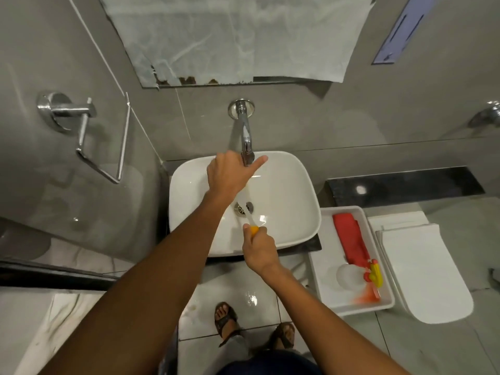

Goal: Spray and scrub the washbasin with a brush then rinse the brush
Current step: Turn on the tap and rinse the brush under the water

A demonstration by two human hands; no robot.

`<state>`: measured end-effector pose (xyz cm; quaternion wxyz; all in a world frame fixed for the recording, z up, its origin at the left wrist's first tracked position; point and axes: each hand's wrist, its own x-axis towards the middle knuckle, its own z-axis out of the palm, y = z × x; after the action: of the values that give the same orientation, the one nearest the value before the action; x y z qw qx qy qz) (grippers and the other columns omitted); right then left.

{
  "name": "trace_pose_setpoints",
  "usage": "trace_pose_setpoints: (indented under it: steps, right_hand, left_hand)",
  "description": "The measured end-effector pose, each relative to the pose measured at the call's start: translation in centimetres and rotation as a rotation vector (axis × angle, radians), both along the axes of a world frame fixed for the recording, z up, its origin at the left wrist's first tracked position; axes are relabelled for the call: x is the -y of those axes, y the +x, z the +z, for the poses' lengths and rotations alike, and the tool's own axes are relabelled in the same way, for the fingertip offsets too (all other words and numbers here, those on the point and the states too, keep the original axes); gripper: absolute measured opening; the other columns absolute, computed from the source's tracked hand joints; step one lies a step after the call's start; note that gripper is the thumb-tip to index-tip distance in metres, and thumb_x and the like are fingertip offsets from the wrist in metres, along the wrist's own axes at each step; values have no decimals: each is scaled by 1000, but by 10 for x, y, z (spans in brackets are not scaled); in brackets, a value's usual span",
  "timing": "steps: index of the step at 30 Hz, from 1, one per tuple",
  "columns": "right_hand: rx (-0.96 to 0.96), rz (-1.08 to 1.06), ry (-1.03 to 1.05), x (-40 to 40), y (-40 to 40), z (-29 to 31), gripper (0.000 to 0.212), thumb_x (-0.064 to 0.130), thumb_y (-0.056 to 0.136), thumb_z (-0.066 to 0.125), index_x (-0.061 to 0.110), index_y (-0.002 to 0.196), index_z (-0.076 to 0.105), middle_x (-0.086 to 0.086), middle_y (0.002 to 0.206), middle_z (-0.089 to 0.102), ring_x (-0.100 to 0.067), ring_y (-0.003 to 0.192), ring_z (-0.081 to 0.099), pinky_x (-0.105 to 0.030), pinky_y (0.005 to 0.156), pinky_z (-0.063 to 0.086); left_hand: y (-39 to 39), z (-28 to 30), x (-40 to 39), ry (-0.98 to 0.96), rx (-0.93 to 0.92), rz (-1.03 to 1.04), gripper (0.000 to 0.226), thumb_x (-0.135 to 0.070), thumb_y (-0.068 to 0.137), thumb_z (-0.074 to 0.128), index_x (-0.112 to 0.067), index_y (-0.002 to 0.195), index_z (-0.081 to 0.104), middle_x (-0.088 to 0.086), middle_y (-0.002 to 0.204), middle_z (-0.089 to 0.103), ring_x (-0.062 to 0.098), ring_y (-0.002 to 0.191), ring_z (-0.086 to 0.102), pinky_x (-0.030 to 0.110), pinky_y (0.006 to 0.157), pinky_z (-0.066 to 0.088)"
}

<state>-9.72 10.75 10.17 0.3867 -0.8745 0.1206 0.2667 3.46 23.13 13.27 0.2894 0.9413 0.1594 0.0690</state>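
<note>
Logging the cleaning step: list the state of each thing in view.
Tap: left hand on its spout end.
Brush: held over the drain in the right hand.
Washbasin: wet, unplugged.
Spray bottle: lying in the white tray.
Toilet lid: closed.
</note>
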Motion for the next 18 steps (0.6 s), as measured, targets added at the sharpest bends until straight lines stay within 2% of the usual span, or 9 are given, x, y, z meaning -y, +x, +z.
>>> trace_pose_setpoints:
  steps: [4,8,12,15,18]
  right_hand:
    - [37,4,9,16,3,6,54,48,110,32,-1,124,51,-23,119,67,-38,107,66,-45,92,53]
    - [66,30,7,22,4,8,53,49,109,33,0,124,50,-22,119,67,-38,108,66,-46,94,53]
    - [89,37,5,24,5,9,54,51,108,33,2,124,49,-21,120,66,-37,109,66,-45,93,53]
    - [95,22,9,26,7,8,54,52,108,33,3,123,50,-19,119,66,-36,108,65,-42,88,51]
    - [102,22,-8,29,11,9,52,52,108,33,4,122,49,-19,120,65,-36,107,65,-35,78,44]
  left_hand:
    - [14,12,13,108,-70,110,54,-68,90,70,-17,77,59,3,75,58,28,74,56,36,68,39]
    - [12,11,24,101,-72,127,37,-47,96,65,-12,82,67,6,75,61,29,73,58,34,67,37]
    - [8,10,25,145,-94,87,38,-45,98,58,-14,78,66,9,73,62,33,73,58,36,70,37]
    - [9,9,11,63,-128,-11,41,-48,96,57,-15,74,64,7,70,60,35,74,57,36,68,38]
    - [14,7,-8,-15,-146,-160,42,-49,92,55,-16,66,53,4,66,56,35,72,55,38,64,37]
